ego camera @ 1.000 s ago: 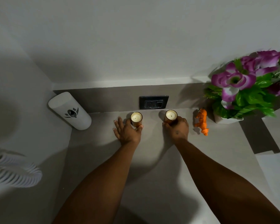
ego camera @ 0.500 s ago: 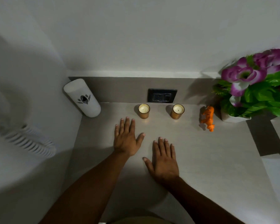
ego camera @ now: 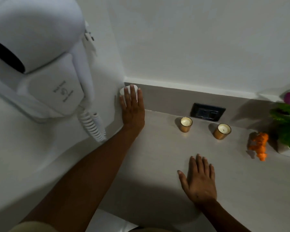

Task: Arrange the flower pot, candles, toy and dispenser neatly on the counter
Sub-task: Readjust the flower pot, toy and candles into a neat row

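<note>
The left hand [ego camera: 133,109] lies over the white dispenser [ego camera: 124,91] in the counter's [ego camera: 166,156] far left corner, at about 11 o'clock, fingers straight and laid on it; whether they grip it I cannot tell. The right hand [ego camera: 198,180] rests flat on the counter at about 5 o'clock, fingers spread, holding nothing. Two candles stand apart below the wall socket [ego camera: 207,112]: the left candle [ego camera: 185,124] at 12 o'clock, the right candle [ego camera: 222,131] at 1 o'clock. The orange toy [ego camera: 259,145] stands at 2 o'clock, just beside the flower pot [ego camera: 285,150] at the right edge. A hair dryer [ego camera: 40,64] hangs on the left wall.
</note>
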`<state>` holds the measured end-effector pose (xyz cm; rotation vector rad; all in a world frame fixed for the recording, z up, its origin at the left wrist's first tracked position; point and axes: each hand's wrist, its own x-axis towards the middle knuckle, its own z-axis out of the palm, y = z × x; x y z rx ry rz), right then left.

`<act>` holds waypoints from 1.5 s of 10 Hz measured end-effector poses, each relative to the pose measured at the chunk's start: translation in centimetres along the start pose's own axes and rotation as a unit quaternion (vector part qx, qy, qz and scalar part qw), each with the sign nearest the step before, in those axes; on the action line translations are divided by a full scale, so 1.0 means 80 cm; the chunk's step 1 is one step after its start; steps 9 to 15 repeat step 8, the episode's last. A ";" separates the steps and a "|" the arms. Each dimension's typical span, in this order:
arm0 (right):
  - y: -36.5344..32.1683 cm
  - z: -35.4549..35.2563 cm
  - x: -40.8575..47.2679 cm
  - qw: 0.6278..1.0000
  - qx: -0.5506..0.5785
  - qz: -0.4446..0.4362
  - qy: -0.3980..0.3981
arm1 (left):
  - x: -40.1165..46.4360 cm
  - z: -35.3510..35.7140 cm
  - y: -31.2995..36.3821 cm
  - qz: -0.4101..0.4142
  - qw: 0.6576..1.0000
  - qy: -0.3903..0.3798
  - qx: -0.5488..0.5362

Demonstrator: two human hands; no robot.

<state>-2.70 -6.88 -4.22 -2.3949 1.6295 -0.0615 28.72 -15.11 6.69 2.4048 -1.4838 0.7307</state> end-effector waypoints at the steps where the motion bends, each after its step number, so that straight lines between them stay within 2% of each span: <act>1: 0.002 0.002 -0.001 1.000 -0.002 0.000 0.000 | 0.014 0.006 -0.016 -0.008 1.000 -0.015 -0.009; 2: 0.002 0.003 0.001 1.000 -0.004 0.005 -0.002 | 0.019 0.007 -0.015 -0.008 1.000 -0.024 -0.018; 3: 0.002 0.003 0.001 1.000 -0.008 0.007 -0.001 | 0.021 0.018 -0.013 0.006 1.000 0.012 -0.020; 5: 0.002 0.000 0.001 1.000 -0.005 0.006 -0.005 | 0.036 0.023 -0.021 0.013 0.999 0.027 -0.026; 7: 0.001 -0.002 -0.002 1.000 -0.001 0.008 -0.010 | 0.035 0.015 -0.018 0.000 1.000 0.014 -0.013; 8: 0.001 -0.010 0.001 0.999 0.024 0.010 -0.020 | 0.038 0.006 -0.014 -0.009 0.999 -0.041 0.015; 15: 0.001 -0.010 0.001 0.999 0.024 0.010 -0.020 | 0.038 0.006 -0.014 -0.009 0.999 -0.041 0.015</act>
